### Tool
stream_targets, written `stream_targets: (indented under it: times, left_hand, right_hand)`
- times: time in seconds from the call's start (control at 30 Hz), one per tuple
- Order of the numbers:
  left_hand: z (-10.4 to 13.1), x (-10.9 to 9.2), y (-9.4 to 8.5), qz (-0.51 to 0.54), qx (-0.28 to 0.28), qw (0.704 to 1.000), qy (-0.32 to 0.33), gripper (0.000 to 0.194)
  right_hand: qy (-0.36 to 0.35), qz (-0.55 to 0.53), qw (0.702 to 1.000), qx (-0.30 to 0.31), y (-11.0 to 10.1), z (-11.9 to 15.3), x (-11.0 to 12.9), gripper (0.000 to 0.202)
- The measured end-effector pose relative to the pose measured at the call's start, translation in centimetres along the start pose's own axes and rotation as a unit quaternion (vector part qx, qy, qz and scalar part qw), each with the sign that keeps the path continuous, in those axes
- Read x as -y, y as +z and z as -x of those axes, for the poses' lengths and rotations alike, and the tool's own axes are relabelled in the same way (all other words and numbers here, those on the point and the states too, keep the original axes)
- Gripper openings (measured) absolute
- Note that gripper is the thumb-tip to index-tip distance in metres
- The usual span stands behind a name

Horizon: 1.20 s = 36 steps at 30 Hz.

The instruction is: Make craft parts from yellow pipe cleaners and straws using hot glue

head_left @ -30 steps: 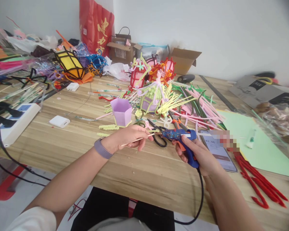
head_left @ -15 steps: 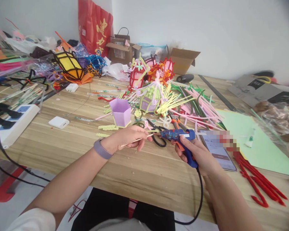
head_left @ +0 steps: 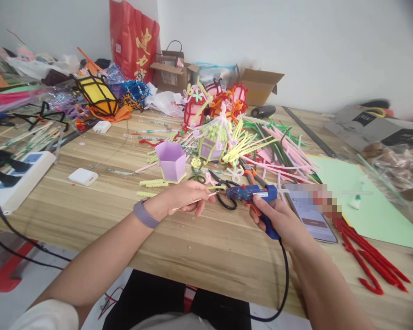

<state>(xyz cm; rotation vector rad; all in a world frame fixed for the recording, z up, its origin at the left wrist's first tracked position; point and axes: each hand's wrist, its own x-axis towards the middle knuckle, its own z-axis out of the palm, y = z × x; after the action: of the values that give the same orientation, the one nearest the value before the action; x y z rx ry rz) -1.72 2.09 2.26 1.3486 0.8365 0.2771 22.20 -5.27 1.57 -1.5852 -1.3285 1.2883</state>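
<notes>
Head view: at the centre of the frame, the left hand (head_left: 187, 197) pinches a thin, pale wooden stick (head_left: 190, 202) between its fingers. Right of centre, the right hand (head_left: 278, 213) grips a blue plastic glue gun with an orange trigger (head_left: 246, 192), its nozzle pointing left, near the stick's end. Black-handled scissors (head_left: 229, 208) lie on the wood-grained bench (head_left: 179, 247) just beside the nozzle. A purple, angular, open-topped cup (head_left: 172, 164) stands above the left hand.

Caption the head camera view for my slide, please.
Right hand holds a blue hot-glue gun pointed toward the thin stick in the left hand.
</notes>
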Motion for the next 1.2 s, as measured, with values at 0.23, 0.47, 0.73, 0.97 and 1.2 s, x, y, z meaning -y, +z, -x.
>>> stream_targets:
  times: [0.23,0.47,0.73,0.97,1.2]
  left_hand:
    - [-0.12,0.16,0.04,-0.016,-0.002,1.0,-0.004,0.019]
    - [-0.32,0.22,-0.02,-0.024,0.002,1.0,-0.004,0.02]
    - [-0.21,0.1,0.08,-0.017,0.003,1.0,-0.012,0.021]
    - [-0.16,0.09,0.14,-0.014,0.0,1.0,-0.015,0.021]
    - [-0.15,0.12,0.09,-0.016,-0.004,1.0,-0.014,0.023]
  right_hand:
    - [-0.003,0.049,0.999,-0.008,-0.2,-0.02,-0.67,0.06]
    - [-0.018,0.077,0.997,-0.016,-0.13,0.11,-0.47,0.059]
    - [-0.019,0.083,0.996,-0.036,0.16,0.25,-0.31,0.061]
    - [-0.008,0.092,0.995,-0.045,0.27,0.41,-0.23,0.062]
    - [-0.017,0.085,0.994,-0.06,0.47,0.5,0.0,0.061]
